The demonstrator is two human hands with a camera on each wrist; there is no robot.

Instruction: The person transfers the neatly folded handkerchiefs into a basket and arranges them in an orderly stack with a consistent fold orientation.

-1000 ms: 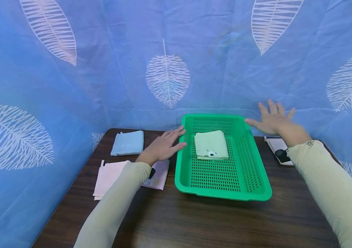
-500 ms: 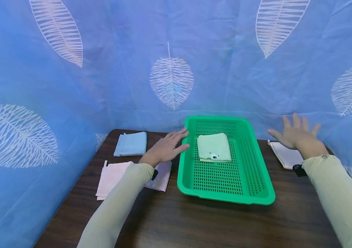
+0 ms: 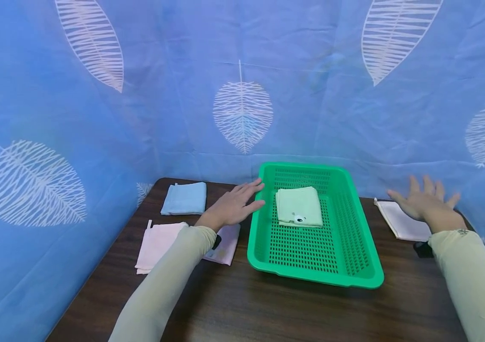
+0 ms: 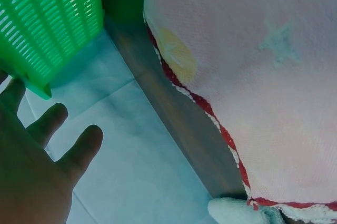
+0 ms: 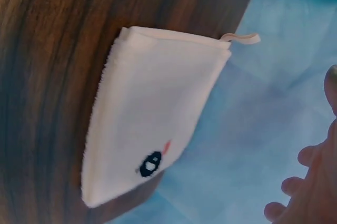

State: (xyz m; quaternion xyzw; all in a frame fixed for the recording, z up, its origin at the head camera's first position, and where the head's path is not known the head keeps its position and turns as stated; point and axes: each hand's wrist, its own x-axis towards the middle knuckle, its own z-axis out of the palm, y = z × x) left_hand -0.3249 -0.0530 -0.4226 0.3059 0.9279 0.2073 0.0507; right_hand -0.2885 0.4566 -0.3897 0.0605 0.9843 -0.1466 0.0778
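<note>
In the head view, my left hand (image 3: 235,205) is at the left rim of the green plastic basket (image 3: 316,280); its fingers are extended, and in the left wrist view fingertips meet the basket's edge. Inside the basket lies a folded pale green towel (image 3: 299,204) with an animal-eye design. My right hand (image 3: 427,205), fingers spread and holding nothing, hovers over a folded whitish towel (image 3: 402,221). The right wrist view shows this towel (image 5: 152,108) with an embroidered black eye and a hanging loop. Below my left wrist lies a pinkish towel (image 4: 253,87) with a star and a red-and-white edge.
A folded blue towel (image 3: 184,198) and a pink towel (image 3: 161,242) lie left of the left forearm on the dark wooden table (image 3: 225,308). A blue curtain (image 3: 302,123) with white leaf prints hangs right behind the table and along its left side.
My right hand has moved right and down, away from the basket's right rim toward the whitish towel. The left hand stays by the left rim. The whole head view has shifted slightly.
</note>
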